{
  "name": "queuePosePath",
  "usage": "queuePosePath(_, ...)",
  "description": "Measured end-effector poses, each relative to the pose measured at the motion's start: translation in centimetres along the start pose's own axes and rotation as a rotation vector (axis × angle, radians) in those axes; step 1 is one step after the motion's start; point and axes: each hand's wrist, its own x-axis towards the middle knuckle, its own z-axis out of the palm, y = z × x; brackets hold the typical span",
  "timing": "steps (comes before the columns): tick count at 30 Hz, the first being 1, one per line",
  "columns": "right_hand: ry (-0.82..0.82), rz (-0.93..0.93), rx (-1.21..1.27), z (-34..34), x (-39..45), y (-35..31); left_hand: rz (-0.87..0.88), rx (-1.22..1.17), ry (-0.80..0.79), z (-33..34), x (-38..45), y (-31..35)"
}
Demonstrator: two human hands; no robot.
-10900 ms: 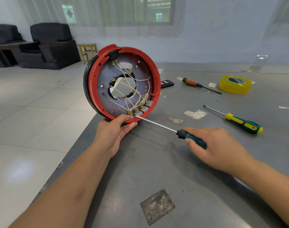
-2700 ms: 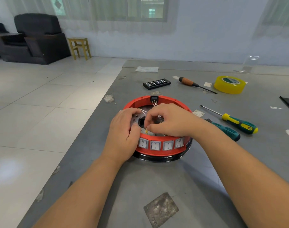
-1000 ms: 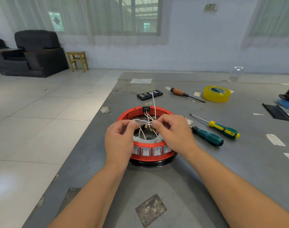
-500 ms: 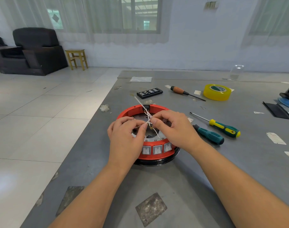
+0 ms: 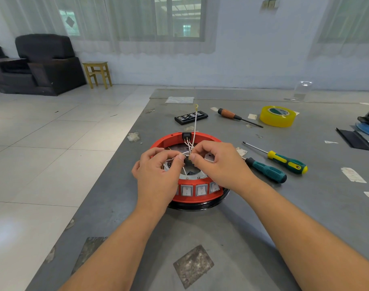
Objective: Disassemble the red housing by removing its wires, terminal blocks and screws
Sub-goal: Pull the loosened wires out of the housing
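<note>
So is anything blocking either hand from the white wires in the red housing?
No. The left hand and right hand already pinch the thin white wires above the round red housing.

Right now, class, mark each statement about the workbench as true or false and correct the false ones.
1. The red housing lies flat on the grey table. True.
2. The right hand holds a screwdriver. False: both hands pinch the white wires; the teal screwdriver lies on the table.
3. One wire end sticks up above the housing. True.
4. The yellow tape roll sits inside the housing. False: it rests apart, at the far right.
5. The left hand is off the table. False: it is over the housing.
</note>
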Motion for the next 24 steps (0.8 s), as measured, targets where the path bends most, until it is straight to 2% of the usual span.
queuePosePath(9, -0.071, 0.033, -0.016, 0.0, 0.0, 0.0, -0.038, -0.07, -0.031, 0.1, 0.4, -0.7)
queuePosePath(16, -0.043, 0.019, -0.028, -0.1, 0.1, -0.2, 0.023, 0.078, -0.051, 0.1, 0.3, -0.5)
queuePosePath(24, 0.031, 0.119, 0.029, -1.0, 0.3, 0.4, 0.045, 0.007, -0.078, -0.4, 0.5, -1.5)
